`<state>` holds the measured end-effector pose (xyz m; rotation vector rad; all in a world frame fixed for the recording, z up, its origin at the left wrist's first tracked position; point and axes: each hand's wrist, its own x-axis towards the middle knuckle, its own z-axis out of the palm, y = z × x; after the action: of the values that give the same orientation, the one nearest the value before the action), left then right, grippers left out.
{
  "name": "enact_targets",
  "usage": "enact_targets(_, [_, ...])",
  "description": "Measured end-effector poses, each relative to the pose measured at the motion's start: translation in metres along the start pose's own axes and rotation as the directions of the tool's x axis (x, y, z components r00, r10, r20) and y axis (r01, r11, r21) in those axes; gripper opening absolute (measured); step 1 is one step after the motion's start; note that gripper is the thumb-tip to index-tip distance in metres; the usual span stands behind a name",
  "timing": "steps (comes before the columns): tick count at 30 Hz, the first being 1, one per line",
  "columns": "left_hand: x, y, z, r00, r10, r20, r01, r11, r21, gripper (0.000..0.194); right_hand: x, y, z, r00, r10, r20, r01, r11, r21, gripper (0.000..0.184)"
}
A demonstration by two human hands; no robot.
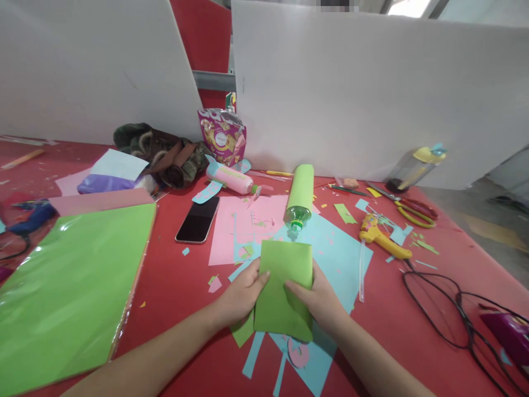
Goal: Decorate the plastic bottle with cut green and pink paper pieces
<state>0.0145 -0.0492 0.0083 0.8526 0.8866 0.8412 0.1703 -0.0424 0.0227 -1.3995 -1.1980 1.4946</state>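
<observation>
A folded sheet of green paper (285, 281) lies on the red table (177, 281), over blue and pink paper. My left hand (242, 292) grips its left edge, thumb pressed on top. My right hand (318, 298) holds its right side, thumb laid across the sheet and fingers curled under the edge. Just beyond the sheet lies a bottle wrapped in green paper (300, 193), its green neck pointing towards me.
A stack of green sheets in plastic (70, 281) fills the left. A black phone (198, 219), a pink-wrapped bottle (231, 179), a snack bag (222, 135), a yellow glue gun (382, 237), red scissors (413, 209) and black cables (450, 309) lie around. White boards stand behind.
</observation>
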Motion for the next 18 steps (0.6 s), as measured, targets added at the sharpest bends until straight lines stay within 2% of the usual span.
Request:
enact_targets(4, [-0.0004,0.0011,-0.0002,1.0,0.01,0.006,-0.01,1.0,0.006,0.045,-0.0002,-0.001,0.0001,1.0,0.002,0.005,-0.002,1.0,-0.01,0.051])
enact_targets(9, [-0.0015,0.0059,0.0009,0.999,0.019,-0.04,-0.016,0.997,0.077,0.041,0.0001,-0.0015,0.0004,1.0,-0.012,-0.013,0.011,0.999,-0.04,0.052])
enact_targets(14, [-0.0024,0.0046,0.0001,0.994,0.105,-0.042,-0.093,0.969,0.229,0.038,0.0,-0.0012,0.0012,0.999,-0.037,-0.024,0.035,0.996,-0.076,0.048])
enact_targets(18, [-0.0047,0.0048,-0.0001,0.98,0.187,-0.068,-0.148,0.913,0.38,0.036,-0.0003,-0.0032,0.0014,0.998,-0.034,-0.058,0.029,0.996,-0.083,0.042])
